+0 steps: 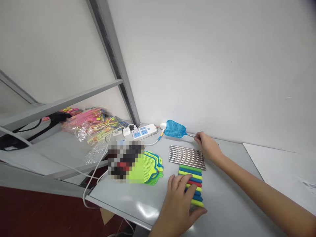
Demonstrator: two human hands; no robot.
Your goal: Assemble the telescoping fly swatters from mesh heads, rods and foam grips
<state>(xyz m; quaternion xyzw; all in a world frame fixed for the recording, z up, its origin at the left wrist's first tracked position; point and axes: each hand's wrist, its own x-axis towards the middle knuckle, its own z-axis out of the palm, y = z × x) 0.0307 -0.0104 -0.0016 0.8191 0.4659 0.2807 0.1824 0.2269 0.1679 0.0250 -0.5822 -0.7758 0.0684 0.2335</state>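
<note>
My right hand [208, 145] reaches to the back of the grey table [128, 197] and pinches the thin metal rod of a blue fly swatter [174, 128] that lies by the wall. My left hand [178, 201] rests on a row of coloured foam handles [193, 175], green, blue, yellow and red, with its fingers curled over them. Between the two hands lies a row of several bare steel rods [187, 157]. A stack of green and blue swatter heads [151, 167] lies to the left of the handles.
A white power strip [140, 132] with plugs and trailing cables sits at the back by a slanted metal post [112, 62]. Clear bags of bright plastic items [92, 123] lie on the left shelf. A white sheet [281, 168] covers the table's right side. A pixelated patch hides something near the swatter heads.
</note>
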